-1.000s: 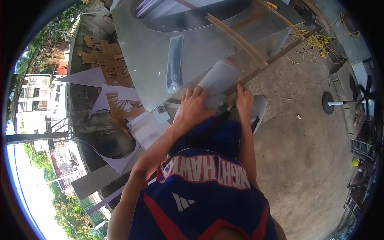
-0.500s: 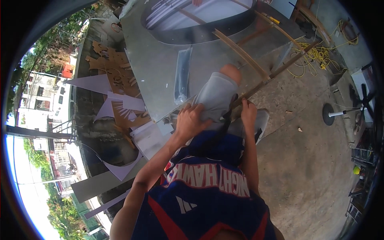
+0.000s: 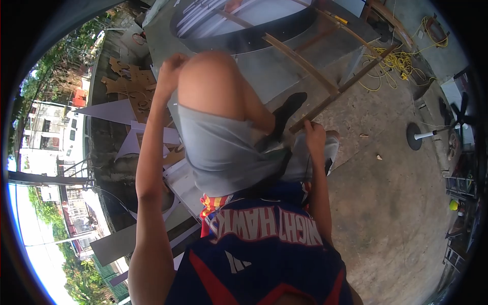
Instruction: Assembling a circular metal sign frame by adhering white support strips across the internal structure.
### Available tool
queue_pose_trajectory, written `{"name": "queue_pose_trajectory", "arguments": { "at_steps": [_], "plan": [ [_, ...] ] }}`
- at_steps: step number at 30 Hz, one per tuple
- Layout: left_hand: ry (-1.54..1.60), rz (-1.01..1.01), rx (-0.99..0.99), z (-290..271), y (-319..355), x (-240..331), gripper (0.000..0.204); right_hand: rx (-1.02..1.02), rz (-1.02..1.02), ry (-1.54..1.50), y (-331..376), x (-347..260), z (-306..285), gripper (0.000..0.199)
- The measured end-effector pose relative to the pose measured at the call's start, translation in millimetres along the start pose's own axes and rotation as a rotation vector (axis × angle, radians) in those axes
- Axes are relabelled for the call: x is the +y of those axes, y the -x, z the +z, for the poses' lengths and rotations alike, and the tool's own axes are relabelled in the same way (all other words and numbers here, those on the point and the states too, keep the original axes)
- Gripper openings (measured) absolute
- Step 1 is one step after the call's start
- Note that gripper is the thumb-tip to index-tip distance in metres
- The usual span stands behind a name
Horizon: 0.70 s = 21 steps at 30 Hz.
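Observation:
My right hand (image 3: 315,138) is closed at the near end of a long brown bar (image 3: 351,87), part of an open frame that reaches away to the far right. My left arm is stretched forward, and my left hand (image 3: 172,68) is beside my raised, bent knee (image 3: 208,71). Its fingers are partly hidden behind the knee and blurred. My leg in grey shorts (image 3: 218,145) covers much of the grey panel. Beyond it lies a large oval piece with a dark rim (image 3: 239,47) and white strips inside.
Brown and lilac cut-out sheets (image 3: 133,86) lie along the left. Another person's hand (image 3: 233,5) shows over the oval. A yellow cord (image 3: 399,63) is coiled at the far right, with a black-bladed fan (image 3: 460,119) nearby. Concrete floor (image 3: 386,203) spreads on the right.
My left knee has risen and swung forward over the panel. My left hand has left the shorts and moved forward and left beside the knee. The right hand stays at the bar's end.

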<state>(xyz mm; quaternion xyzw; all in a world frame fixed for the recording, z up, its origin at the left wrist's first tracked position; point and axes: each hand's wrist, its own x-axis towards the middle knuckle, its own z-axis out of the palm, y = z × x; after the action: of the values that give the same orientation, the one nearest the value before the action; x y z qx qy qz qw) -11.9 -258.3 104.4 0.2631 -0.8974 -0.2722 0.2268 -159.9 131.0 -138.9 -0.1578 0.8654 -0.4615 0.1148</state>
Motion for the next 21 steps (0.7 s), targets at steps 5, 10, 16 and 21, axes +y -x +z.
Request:
{"name": "queue_pose_trajectory", "arguments": {
  "at_steps": [5, 10, 16, 21],
  "plan": [
    [-0.279, 0.035, -0.03, 14, -83, -44, 0.042, -0.074, 0.108, -0.041, -3, -7, -5, 0.055],
    [-0.629, 0.04, -0.24, 82, -55, -82, 0.045, -0.032, 0.022, -0.022, -3, -9, -6, 0.049],
    [-0.654, -0.055, -0.567, 148, 128, -167, 0.043, -0.093, 0.009, -0.023, -6, -17, -14, 0.047],
    [-0.637, -0.167, -0.736, 129, 217, -204, 0.042, -0.145, 0.047, -0.032, -8, -19, -16, 0.045]
  ]
}}
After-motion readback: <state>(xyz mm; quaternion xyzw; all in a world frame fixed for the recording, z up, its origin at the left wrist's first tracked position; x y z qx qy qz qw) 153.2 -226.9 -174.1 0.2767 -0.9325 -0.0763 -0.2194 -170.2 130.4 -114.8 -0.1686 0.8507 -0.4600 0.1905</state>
